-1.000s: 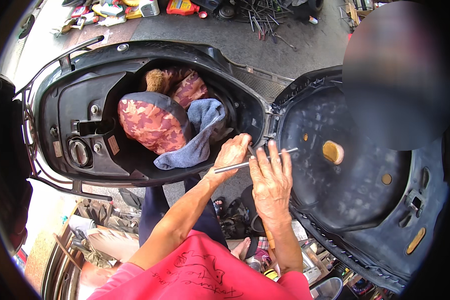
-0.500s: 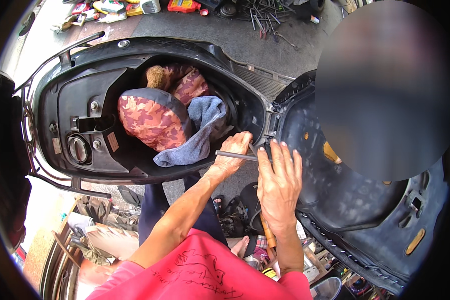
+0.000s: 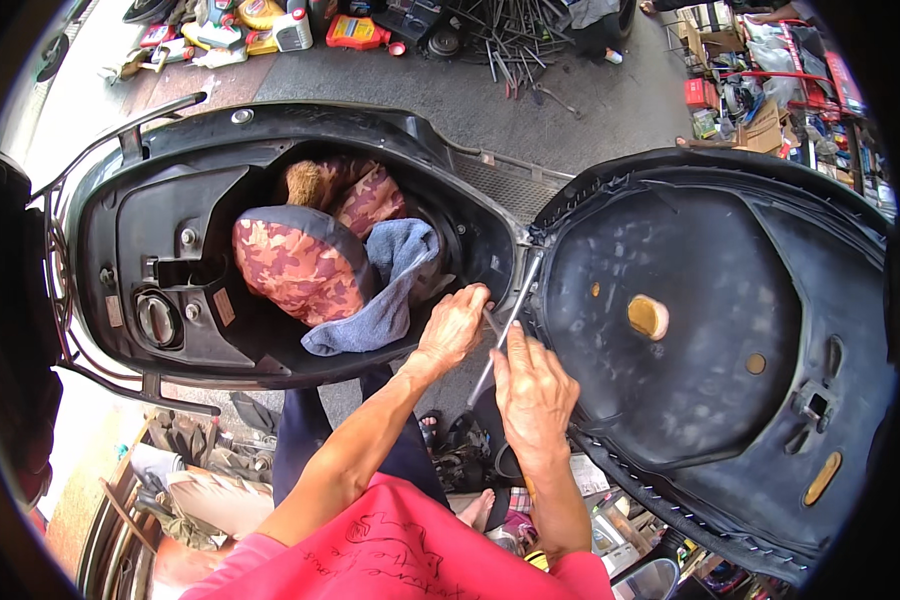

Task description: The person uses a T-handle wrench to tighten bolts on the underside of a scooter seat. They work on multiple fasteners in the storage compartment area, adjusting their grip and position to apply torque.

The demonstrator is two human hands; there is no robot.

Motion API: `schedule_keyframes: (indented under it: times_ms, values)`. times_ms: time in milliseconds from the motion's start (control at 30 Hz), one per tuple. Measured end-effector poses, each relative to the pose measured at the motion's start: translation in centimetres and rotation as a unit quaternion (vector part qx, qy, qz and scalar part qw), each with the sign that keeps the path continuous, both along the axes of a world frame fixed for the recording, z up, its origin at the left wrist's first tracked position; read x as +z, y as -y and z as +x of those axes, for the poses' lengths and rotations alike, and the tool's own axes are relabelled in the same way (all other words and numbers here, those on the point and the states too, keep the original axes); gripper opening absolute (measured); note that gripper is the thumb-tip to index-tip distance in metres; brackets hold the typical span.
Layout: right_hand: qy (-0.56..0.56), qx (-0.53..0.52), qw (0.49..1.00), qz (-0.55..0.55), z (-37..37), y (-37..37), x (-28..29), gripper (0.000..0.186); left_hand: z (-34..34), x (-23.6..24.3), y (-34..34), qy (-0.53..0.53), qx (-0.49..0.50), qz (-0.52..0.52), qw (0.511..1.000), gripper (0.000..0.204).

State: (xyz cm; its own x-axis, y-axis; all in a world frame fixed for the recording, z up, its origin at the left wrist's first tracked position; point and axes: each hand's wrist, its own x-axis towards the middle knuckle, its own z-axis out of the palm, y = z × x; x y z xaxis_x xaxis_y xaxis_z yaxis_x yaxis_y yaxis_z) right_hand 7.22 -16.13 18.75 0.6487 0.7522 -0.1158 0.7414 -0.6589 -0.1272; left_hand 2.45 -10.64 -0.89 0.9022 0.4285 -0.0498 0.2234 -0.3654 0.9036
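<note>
Beside the seat hinge (image 3: 536, 238) of an opened scooter, my left hand (image 3: 454, 328) is closed, its fingertips around the dark shaft of what looks like a T-handle wrench. The wrench's long shiny bar (image 3: 488, 372) slants from near the hinge down between my hands. My right hand (image 3: 536, 395) sits just right of the bar, fingers mostly stretched out and close against it. The wrench's working end is hidden. Left of my hands, the black under-seat bin (image 3: 270, 345) holds a camouflage-patterned cap-like cloth item (image 3: 295, 262) and a blue-grey towel (image 3: 402, 262).
The raised seat (image 3: 690, 390) lies underside up to the right. Metal rods and tools (image 3: 520, 45) and several oil bottles (image 3: 355, 33) lie on the ground at the far side. Boxed goods (image 3: 760, 95) fill the far right. Clutter lies around my legs.
The wrench bar has swung from nearly level to a steep slant. My right hand has moved slightly left and down. The view has shifted, showing more of the raised seat.
</note>
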Motion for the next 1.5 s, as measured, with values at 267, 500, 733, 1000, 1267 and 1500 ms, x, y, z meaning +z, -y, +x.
schedule_keyframes:
  times_ms: [267, 500, 733, 1000, 1267, 1500]
  values:
    - [0.054, 0.063, 0.993, 0.08, 1.0, -0.3, -1.1, 0.033, -0.2, 0.2, -0.3, 0.063, 0.01, -0.007, 0.998, 0.025]
    - [-0.009, 0.061, 0.993, 0.103, 2.2, 1.3, -2.5, 0.031, -0.3, 0.4, -0.3, 0.03, -0.019, 0.004, 0.999, 0.027]
    - [-0.12, -0.185, 0.97, 0.1, 0.3, 0.5, -2.1, 0.014, 0.2, 0.4, -0.5, -0.002, -0.026, -0.015, 1.0, 0.029]
    - [-0.411, -0.408, 0.783, 0.226, -2.3, 1.4, -5.2, 0.029, 1.6, -2.3, -5.6, -0.068, -0.258, 0.147, 0.952, 0.048]
    - [-0.412, -0.423, 0.768, 0.247, -2.8, 1.6, -5.4, 0.027, 1.2, -5.3, -4.3, -0.309, -0.231, 0.164, 0.908, 0.047]
    - [-0.309, -0.292, 0.849, 0.313, -2.0, 1.3, -5.4, 0.043, 0.6, -4.0, -5.5, -0.307, -0.21, 0.109, 0.922, 0.059]
